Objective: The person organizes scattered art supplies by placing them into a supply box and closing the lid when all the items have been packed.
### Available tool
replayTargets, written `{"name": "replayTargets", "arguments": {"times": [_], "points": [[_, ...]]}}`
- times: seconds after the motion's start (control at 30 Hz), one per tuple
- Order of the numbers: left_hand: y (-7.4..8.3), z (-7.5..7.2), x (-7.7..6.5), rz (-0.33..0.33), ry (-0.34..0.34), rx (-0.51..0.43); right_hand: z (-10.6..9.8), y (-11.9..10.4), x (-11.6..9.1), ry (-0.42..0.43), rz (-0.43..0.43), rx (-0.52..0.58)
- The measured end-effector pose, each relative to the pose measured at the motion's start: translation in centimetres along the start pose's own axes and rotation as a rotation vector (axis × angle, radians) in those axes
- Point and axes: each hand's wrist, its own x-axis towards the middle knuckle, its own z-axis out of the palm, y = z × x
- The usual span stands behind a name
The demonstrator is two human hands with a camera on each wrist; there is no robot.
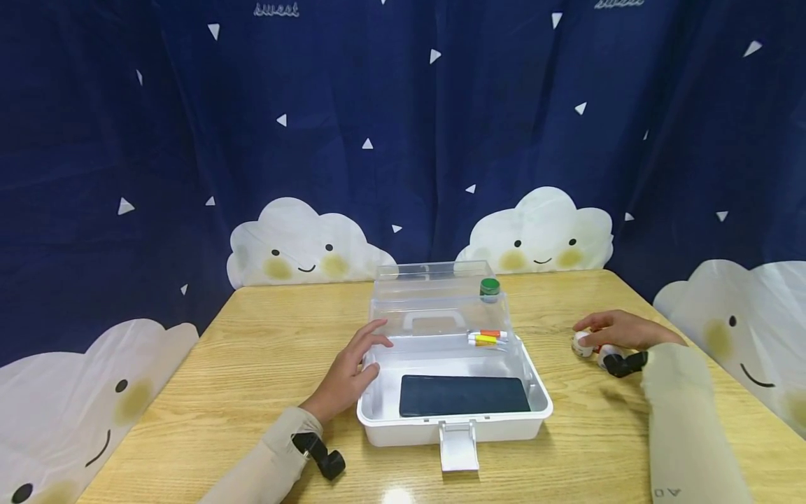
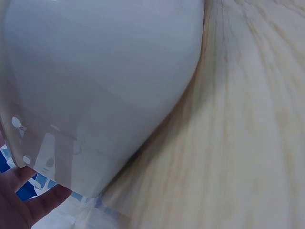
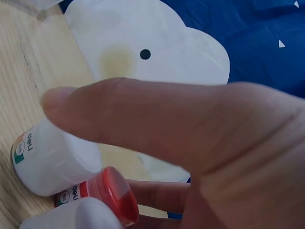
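White deli jar [image 3: 52, 164] rests on the right side of the wooden table [image 1: 290, 350], well apart from the storage box; it is squat and glossy, with a printed label in orange and green near its lower end. Just beside it sits a smaller deli jar with a bright red cap [image 3: 107, 193], and next to that a second white jar [image 3: 69, 215], partly cut off in the right wrist view. The right hand [image 1: 620, 330] reaches over this cluster from the side, palm down, its thumb across the first white jar and other fingers behind the red-capped one; I cannot tell whether it grips any of them. Its forearm lies in a cream sleeve [image 1: 683, 420] with a black wrist mount [image 1: 625, 364].

At the centre stands the white storage box [image 1: 455, 423], its clear lid [image 1: 434, 304] swung back and its front latch [image 1: 458, 448] hanging down. A dark flat rectangular panel [image 1: 464, 396] lies inside. The left hand [image 1: 346, 371] is at the box's left edge, fingers spread and extended toward the lid, thumb apart over the rim, nothing grasped. Orange and yellow pens [image 1: 487, 338] show near the lid's lower right; a green-capped jar [image 1: 489, 288] shows through the clear plastic farther back
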Motion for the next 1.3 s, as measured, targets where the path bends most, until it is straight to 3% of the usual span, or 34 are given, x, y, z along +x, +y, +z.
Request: {"name": "replayTargets", "arguments": {"times": [0.23,1.3], "points": [[-0.03,-0.02,-0.04,-0.003,0.001,0.008,0.04,0.37,0.15,-0.01,-0.018,0.018],[0.14,-0.1,-0.04,0.0,-0.003,0.001,0.28,0.1,-0.05,0.005,0.05,0.007]]}}
